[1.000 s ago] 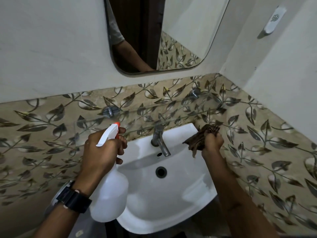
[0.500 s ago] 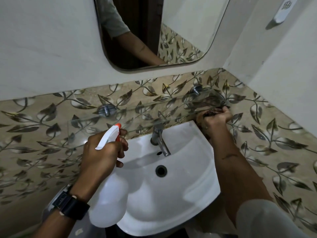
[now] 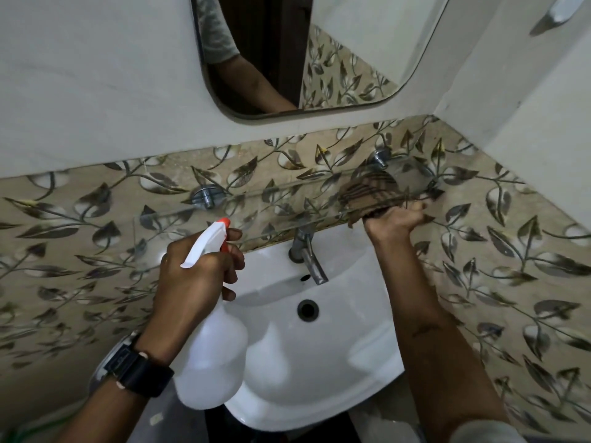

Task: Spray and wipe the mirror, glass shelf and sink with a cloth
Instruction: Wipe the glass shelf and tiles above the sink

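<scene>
My left hand (image 3: 195, 279) grips a white spray bottle (image 3: 211, 362) with an orange nozzle, held over the left side of the white sink (image 3: 307, 372). Under the right end of the clear glass shelf (image 3: 256, 206), my right hand (image 3: 395, 217) holds a brown striped cloth (image 3: 367, 196). The cloth shows through the glass, pressed against the shelf. The mirror (image 3: 319, 52) hangs on the wall above and reflects an arm and a grey sleeve.
A metal tap (image 3: 308, 255) stands at the back of the sink, above the drain hole (image 3: 307, 310). Two chrome brackets (image 3: 206, 196) fix the shelf to the leaf-patterned tiles. A side wall closes in on the right.
My right hand rose from beside the tap with the cloth up to the right end of the glass shelf. The left hand with the spray bottle barely moved.
</scene>
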A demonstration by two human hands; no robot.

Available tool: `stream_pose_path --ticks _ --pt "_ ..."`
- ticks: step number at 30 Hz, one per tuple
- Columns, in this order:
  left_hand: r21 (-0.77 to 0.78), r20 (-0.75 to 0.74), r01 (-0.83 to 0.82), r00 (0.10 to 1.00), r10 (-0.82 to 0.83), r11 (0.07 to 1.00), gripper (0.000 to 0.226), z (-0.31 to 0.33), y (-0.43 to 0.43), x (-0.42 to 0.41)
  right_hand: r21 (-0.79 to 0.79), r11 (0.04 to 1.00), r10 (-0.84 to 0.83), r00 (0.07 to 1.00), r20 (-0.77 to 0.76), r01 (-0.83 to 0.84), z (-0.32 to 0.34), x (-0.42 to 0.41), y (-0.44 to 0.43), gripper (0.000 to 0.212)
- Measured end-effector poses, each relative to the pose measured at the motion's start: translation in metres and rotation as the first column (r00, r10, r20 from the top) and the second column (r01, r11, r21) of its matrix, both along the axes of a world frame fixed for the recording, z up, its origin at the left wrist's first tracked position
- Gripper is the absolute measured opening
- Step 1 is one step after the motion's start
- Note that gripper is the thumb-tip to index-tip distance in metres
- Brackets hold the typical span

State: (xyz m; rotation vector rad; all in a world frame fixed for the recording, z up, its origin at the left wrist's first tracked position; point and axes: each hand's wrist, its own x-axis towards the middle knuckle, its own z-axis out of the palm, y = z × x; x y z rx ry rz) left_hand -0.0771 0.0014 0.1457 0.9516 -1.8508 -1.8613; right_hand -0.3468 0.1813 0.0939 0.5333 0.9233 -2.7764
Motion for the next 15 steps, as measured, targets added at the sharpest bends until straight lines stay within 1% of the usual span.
stream_pose_path --ticks 2,4,6,11,15 --pt "0.004 -0.011 0.003 1.000 -0.003 1.000 0.047 0.002 -0.002 0.001 -0.035 0.999 0.035 0.999 -0.003 -0.035 -0.006 0.010 -0.011 0.076" --pt "0.007 -0.023 0.008 1.000 -0.007 1.000 0.047 0.003 -0.004 0.005 -0.056 0.994 0.098 0.995 0.000 -0.098 -0.008 0.030 -0.021 0.078" --pt "0.011 -0.035 0.001 0.999 0.000 1.000 0.046 0.005 -0.008 0.010 -0.070 0.990 0.121 0.993 0.011 -0.119 -0.004 0.048 -0.031 0.079" --pt "0.027 -0.061 0.004 0.998 -0.002 1.000 0.045 0.011 -0.016 0.026 -0.131 0.959 0.255 0.967 -0.004 -0.253 -0.017 0.077 -0.059 0.087" --pt "0.006 -0.068 0.011 0.998 -0.010 1.000 0.043 0.013 -0.027 0.040 -0.185 0.940 0.294 0.956 0.012 -0.287 -0.017 0.105 -0.082 0.086"
